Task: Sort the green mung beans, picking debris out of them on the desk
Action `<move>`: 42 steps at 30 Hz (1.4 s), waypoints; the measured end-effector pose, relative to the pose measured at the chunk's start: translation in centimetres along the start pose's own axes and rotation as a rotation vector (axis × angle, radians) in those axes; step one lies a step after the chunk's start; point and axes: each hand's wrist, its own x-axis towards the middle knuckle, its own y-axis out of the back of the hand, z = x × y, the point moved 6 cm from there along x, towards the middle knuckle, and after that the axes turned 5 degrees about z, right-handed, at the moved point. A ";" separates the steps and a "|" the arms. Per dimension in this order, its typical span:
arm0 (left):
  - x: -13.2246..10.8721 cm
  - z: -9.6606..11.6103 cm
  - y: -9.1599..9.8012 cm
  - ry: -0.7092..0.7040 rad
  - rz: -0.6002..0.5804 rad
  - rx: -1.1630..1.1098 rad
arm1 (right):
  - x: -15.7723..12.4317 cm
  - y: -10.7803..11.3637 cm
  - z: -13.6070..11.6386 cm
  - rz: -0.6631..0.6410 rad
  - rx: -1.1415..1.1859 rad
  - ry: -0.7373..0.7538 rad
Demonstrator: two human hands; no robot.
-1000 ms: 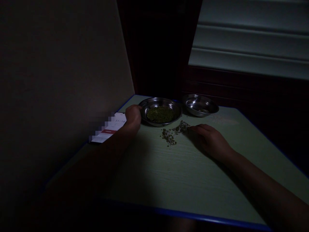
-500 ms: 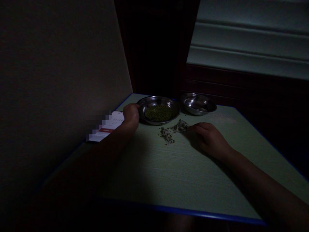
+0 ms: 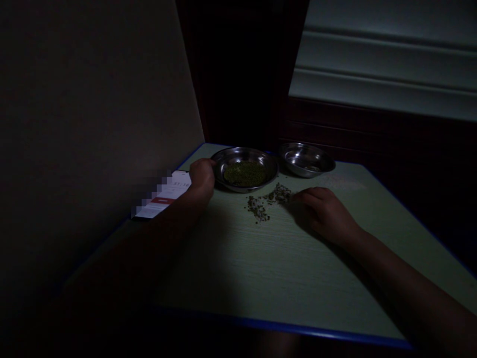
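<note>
One blue-edged green table stands in gloom beside a wall. My left hand grips a bowl of beans; in front lie loose beans, my right hand curled by them, whether holding any I cannot tell.

Seen through the head camera from my remote post, the digits "51:16" stand in grey type on the pale screen of a phone. Blocky pixels mask the screen's left edge, and I cannot tell whether more figures precede the 51. Lower down, a red bar carries a small pale label too blurred for me to read; faint print between digits and bar is equally illegible.
</note>
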 end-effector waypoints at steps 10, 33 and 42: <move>-0.3 0.4 -0.1 0.023 -0.007 0.039 | 0.5 -0.5 0.2 -0.027 -0.048 -0.145; 0.5 -0.2 0.0 -0.008 -0.001 0.057 | 0.2 0.3 0.5 -0.073 -0.058 -0.223; 1.0 -0.3 -0.1 -0.045 -0.005 0.083 | 0.5 0.5 -0.2 -0.096 -0.063 -0.221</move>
